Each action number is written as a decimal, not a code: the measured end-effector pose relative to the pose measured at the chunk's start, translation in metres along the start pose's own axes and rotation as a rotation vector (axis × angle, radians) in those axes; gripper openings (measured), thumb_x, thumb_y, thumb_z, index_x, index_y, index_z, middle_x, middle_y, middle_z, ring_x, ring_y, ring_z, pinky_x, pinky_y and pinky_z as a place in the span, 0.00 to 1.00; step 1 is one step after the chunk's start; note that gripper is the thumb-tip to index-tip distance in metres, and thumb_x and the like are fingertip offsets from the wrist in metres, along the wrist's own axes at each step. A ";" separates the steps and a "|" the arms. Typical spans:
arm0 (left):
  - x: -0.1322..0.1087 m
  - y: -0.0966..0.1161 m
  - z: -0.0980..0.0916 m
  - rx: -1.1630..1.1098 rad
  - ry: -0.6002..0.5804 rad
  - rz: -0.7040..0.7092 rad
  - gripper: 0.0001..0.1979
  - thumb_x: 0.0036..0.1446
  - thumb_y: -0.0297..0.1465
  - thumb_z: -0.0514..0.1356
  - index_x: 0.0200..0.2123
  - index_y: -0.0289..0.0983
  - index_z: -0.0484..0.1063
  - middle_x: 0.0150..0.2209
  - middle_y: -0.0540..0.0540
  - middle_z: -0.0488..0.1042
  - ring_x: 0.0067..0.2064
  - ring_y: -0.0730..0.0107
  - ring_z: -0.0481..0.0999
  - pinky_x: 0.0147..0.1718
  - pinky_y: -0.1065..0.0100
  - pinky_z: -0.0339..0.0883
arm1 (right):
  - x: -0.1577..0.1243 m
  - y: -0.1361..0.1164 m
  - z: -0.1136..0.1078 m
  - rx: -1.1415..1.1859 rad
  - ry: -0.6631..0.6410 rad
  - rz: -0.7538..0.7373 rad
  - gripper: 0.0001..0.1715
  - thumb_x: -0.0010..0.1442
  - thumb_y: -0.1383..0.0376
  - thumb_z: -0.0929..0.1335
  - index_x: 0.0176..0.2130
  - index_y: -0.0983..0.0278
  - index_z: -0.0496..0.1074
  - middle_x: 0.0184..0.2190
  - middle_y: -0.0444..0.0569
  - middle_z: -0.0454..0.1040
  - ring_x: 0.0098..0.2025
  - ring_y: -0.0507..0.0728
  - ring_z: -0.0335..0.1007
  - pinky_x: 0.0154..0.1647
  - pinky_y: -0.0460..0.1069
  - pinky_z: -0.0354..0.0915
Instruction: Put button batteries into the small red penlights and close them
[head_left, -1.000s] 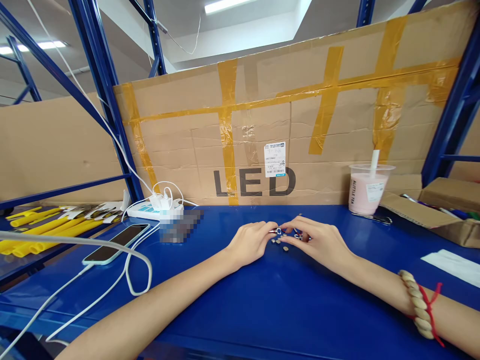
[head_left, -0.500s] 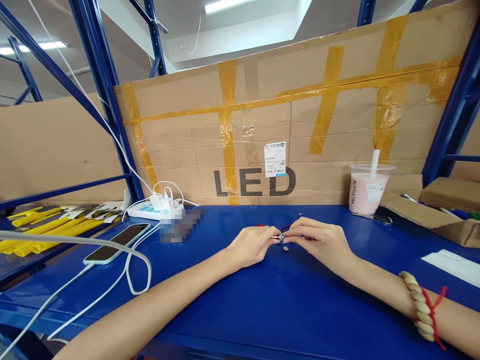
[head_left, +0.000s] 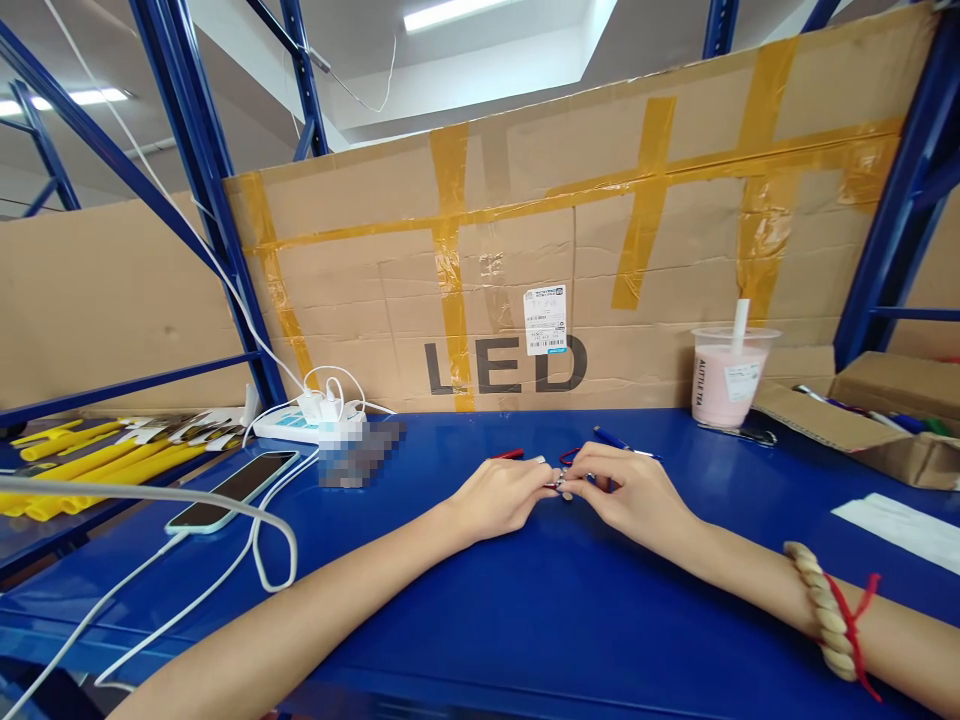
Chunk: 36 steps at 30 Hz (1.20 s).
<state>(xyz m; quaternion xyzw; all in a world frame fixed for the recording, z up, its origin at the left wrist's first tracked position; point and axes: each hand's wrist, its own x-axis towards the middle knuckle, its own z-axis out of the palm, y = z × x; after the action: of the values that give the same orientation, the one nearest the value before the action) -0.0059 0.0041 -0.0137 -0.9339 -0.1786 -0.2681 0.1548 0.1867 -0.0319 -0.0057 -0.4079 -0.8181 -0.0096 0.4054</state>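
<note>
Meeting fingertip to fingertip at the middle of a blue table (head_left: 525,620): left hand (head_left: 499,497) and right hand (head_left: 630,490), both pinching one small metal part (head_left: 561,484) just above the tabletop. Lying just behind the hands, a thin red piece (head_left: 508,455) and a blue pen (head_left: 622,442). Circling the right wrist, a beaded bracelet (head_left: 825,610). Standing well off to the right against the cardboard wall (head_left: 600,280), a pink drink cup (head_left: 729,380). Lying far left, a phone (head_left: 232,488) among white cables (head_left: 270,540).
</note>
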 end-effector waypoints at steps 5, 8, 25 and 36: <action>0.000 -0.001 0.001 0.025 0.006 0.006 0.10 0.63 0.30 0.45 0.42 0.35 0.63 0.35 0.45 0.74 0.37 0.70 0.75 0.36 0.71 0.67 | 0.004 -0.002 0.003 0.346 -0.179 0.306 0.22 0.51 0.50 0.65 0.23 0.66 0.71 0.24 0.47 0.70 0.12 0.46 0.58 0.14 0.45 0.56; 0.001 0.000 -0.001 0.006 0.004 -0.003 0.11 0.63 0.29 0.45 0.45 0.36 0.63 0.36 0.46 0.74 0.37 0.70 0.75 0.37 0.70 0.67 | 0.005 -0.001 0.005 0.423 -0.231 0.410 0.22 0.48 0.49 0.67 0.23 0.67 0.70 0.21 0.46 0.70 0.11 0.46 0.56 0.14 0.45 0.56; 0.007 0.003 -0.004 0.094 0.009 -0.205 0.11 0.63 0.29 0.45 0.42 0.36 0.65 0.32 0.48 0.73 0.33 0.70 0.73 0.32 0.70 0.66 | 0.006 0.002 0.004 0.350 -0.139 0.340 0.20 0.49 0.50 0.67 0.29 0.65 0.72 0.23 0.46 0.73 0.13 0.47 0.59 0.16 0.45 0.57; 0.007 0.004 -0.005 0.044 0.011 -0.240 0.11 0.63 0.29 0.44 0.43 0.36 0.64 0.34 0.48 0.73 0.34 0.70 0.73 0.32 0.71 0.66 | 0.005 0.004 0.003 0.214 -0.003 0.237 0.23 0.49 0.46 0.67 0.30 0.63 0.74 0.28 0.47 0.73 0.16 0.48 0.62 0.20 0.46 0.58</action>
<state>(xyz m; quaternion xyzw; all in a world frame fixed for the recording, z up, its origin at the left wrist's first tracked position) -0.0009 0.0007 -0.0066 -0.9009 -0.2938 -0.2857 0.1429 0.1857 -0.0244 -0.0055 -0.4558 -0.7613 0.1262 0.4436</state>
